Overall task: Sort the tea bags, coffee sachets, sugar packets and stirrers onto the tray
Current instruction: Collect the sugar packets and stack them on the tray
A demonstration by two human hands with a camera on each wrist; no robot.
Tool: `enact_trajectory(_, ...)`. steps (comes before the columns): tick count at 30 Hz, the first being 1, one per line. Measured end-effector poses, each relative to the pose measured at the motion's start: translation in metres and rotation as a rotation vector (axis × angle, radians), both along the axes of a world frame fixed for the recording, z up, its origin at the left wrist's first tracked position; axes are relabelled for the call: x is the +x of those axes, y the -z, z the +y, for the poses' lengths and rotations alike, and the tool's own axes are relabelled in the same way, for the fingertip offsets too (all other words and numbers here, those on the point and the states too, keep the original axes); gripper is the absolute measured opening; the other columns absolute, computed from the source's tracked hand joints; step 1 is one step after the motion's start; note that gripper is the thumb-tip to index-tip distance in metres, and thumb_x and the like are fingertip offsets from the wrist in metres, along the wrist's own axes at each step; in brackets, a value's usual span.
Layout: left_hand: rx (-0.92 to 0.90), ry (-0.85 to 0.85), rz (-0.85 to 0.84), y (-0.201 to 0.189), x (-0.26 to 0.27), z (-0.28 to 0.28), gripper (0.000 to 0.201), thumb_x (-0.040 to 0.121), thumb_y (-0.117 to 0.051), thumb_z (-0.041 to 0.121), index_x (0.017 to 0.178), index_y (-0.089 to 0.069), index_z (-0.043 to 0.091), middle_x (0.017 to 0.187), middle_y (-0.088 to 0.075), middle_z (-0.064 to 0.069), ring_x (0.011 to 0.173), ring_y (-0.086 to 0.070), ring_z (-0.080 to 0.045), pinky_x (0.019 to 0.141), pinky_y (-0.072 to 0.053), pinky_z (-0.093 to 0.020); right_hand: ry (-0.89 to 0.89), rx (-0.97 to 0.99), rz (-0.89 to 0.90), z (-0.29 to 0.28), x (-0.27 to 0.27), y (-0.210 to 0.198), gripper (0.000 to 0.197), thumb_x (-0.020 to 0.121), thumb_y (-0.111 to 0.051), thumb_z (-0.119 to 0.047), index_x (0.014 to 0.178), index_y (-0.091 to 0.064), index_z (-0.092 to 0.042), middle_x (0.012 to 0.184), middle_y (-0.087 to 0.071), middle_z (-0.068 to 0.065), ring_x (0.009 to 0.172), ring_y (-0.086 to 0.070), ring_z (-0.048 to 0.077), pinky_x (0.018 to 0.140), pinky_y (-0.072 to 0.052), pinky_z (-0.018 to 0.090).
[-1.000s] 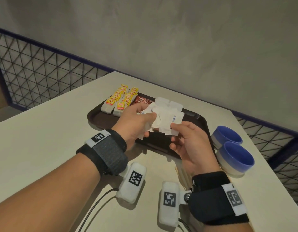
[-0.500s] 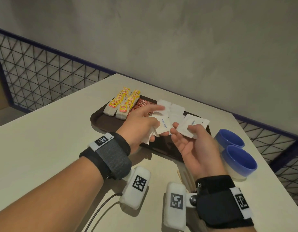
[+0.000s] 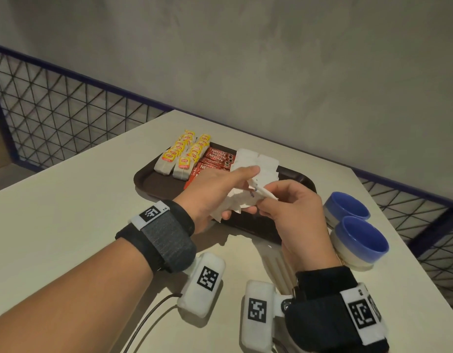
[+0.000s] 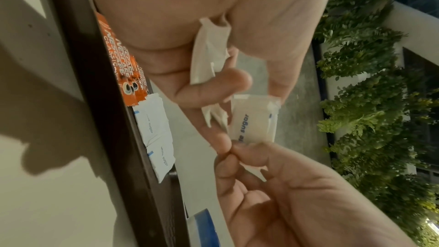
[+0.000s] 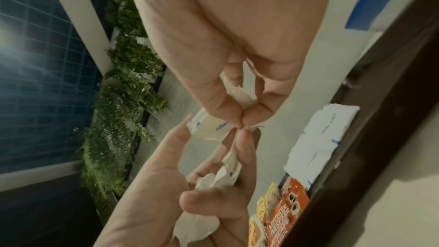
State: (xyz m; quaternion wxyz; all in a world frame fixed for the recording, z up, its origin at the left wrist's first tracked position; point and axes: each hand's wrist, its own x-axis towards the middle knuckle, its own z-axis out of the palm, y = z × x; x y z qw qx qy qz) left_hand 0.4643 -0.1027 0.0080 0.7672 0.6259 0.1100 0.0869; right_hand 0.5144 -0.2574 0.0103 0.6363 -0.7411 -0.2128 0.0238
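My left hand (image 3: pixel 235 192) hovers over the near edge of the dark brown tray (image 3: pixel 149 179) and grips a bunch of white sugar packets (image 3: pixel 230 205). Its thumb presses them (image 4: pixel 206 53) into the palm. My right hand (image 3: pixel 264 201) meets it and pinches one sugar packet (image 4: pixel 251 119) between thumb and forefinger at the top of the bunch. On the tray lie rows of yellow-labelled tea bags (image 3: pixel 179 159), red coffee sachets (image 3: pixel 216 159) and more sugar packets (image 3: pixel 258 159). Pale stirrers (image 3: pixel 276 263) lie on the table under my right wrist, partly hidden.
Two blue bowls (image 3: pixel 347 208) (image 3: pixel 360 242) stand to the right of the tray, close to my right hand. The table's right edge runs just beyond them, with a wire mesh railing (image 3: pixel 67 118) behind. A grey wall stands at the back.
My right hand, which held a packet out to the right half a second ago, has come back to the left hand and now pinches a packet at the bunch.
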Motion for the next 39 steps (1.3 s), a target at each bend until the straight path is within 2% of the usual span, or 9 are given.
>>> enact_trajectory(4, 0.035, -0.067, 0.01, 0.009, 0.004, 0.002, 0.017, 0.095, -0.07, 0.014, 0.1, -0.077, -0.001, 0.104, -0.076, -0.024, 0.081, -0.07, -0.03, 0.04, -0.037, -0.021, -0.038, 0.092, 0.136, 0.002, 0.0, -0.001, 0.027, 0.083, -0.064, 0.009, 0.098, -0.077, -0.01, 0.106, -0.075, 0.012, 0.097, -0.074, 0.028, 0.093, -0.06, 0.044)
enact_trajectory(7, 0.013, -0.109, 0.009, 0.008, 0.003, 0.002, 0.016, 0.096, -0.07, 0.015, 0.1, -0.077, 0.001, 0.103, -0.076, -0.018, 0.067, -0.065, -0.018, 0.042, -0.038, -0.022, -0.062, 0.167, 0.198, 0.003, 0.002, 0.0, 0.028, 0.089, -0.066, 0.002, 0.111, -0.072, -0.014, 0.116, -0.072, 0.008, 0.105, -0.072, 0.026, 0.091, -0.061, 0.043)
enact_trajectory(10, 0.019, -0.12, -0.001, 0.006, 0.002, 0.003, 0.019, 0.095, -0.073, 0.019, 0.104, -0.077, 0.004, 0.106, -0.077, -0.015, 0.066, -0.061, -0.016, 0.041, -0.04, -0.022, -0.05, 0.13, 0.177, 0.002, 0.003, 0.002, 0.037, 0.09, -0.073, -0.002, 0.122, -0.065, -0.02, 0.109, -0.076, 0.004, 0.097, -0.075, 0.026, 0.08, -0.063, 0.036)
enact_trajectory(18, 0.103, -0.089, -0.03, 0.004, 0.001, 0.002, 0.015, 0.095, -0.073, 0.022, 0.098, -0.08, 0.01, 0.1, -0.079, -0.006, 0.068, -0.063, -0.014, 0.043, -0.042, -0.023, 0.0, 0.005, 0.098, 0.001, 0.001, -0.001, 0.029, 0.092, -0.071, -0.008, 0.11, -0.064, -0.03, 0.084, -0.075, -0.011, 0.09, -0.075, 0.02, 0.074, -0.061, 0.032)
enact_trajectory(24, 0.18, -0.109, -0.061, -0.001, -0.005, 0.001, 0.013, 0.094, -0.074, 0.022, 0.101, -0.081, 0.014, 0.104, -0.076, -0.006, 0.077, -0.064, -0.023, 0.043, -0.044, -0.024, 0.053, -0.19, -0.037, 0.0, -0.003, -0.01, 0.02, 0.094, -0.072, -0.016, 0.095, -0.062, -0.034, 0.092, -0.067, -0.009, 0.082, -0.067, 0.011, 0.064, -0.056, 0.018)
enact_trajectory(26, 0.154, -0.17, -0.07, -0.005, -0.006, 0.007, 0.015, 0.097, -0.071, 0.022, 0.105, -0.081, 0.015, 0.111, -0.073, -0.004, 0.077, -0.064, -0.024, 0.043, -0.044, -0.023, 0.061, -0.22, -0.006, 0.002, -0.002, -0.013, 0.019, 0.093, -0.073, -0.015, 0.104, -0.064, -0.028, 0.094, -0.066, -0.01, 0.084, -0.067, 0.012, 0.065, -0.054, 0.02)
enact_trajectory(30, -0.032, -0.331, -0.138, -0.015, -0.011, 0.029, 0.019, 0.099, -0.062, 0.005, 0.106, -0.079, 0.01, 0.118, -0.068, -0.006, 0.074, -0.076, -0.02, 0.042, -0.042, -0.022, 0.072, -0.243, 0.055, 0.008, 0.013, -0.028, 0.018, 0.093, -0.074, -0.011, 0.106, -0.067, -0.02, 0.097, -0.071, -0.003, 0.073, -0.063, 0.007, 0.049, -0.044, 0.011)
enact_trajectory(34, -0.249, -0.458, -0.187, -0.019, -0.014, 0.049, 0.023, 0.093, -0.06, 0.0, 0.106, -0.078, 0.009, 0.111, -0.073, -0.012, 0.082, -0.077, -0.023, 0.044, -0.042, -0.019, 0.077, -0.491, 0.066, 0.023, 0.045, -0.04, 0.014, 0.086, -0.078, -0.007, 0.097, -0.07, -0.012, 0.099, -0.074, 0.018, 0.069, -0.057, 0.019, 0.056, -0.043, 0.028)
enact_trajectory(39, -0.34, -0.447, -0.191, -0.02, -0.015, 0.05, 0.028, 0.092, -0.057, -0.002, 0.111, -0.075, 0.008, 0.114, -0.073, -0.018, 0.085, -0.079, -0.025, 0.042, -0.041, -0.018, -0.018, -0.831, 0.093, 0.041, 0.068, -0.031, 0.022, 0.089, -0.078, -0.01, 0.108, -0.068, -0.012, 0.103, -0.073, 0.011, 0.077, -0.065, 0.02, 0.058, -0.049, 0.027)
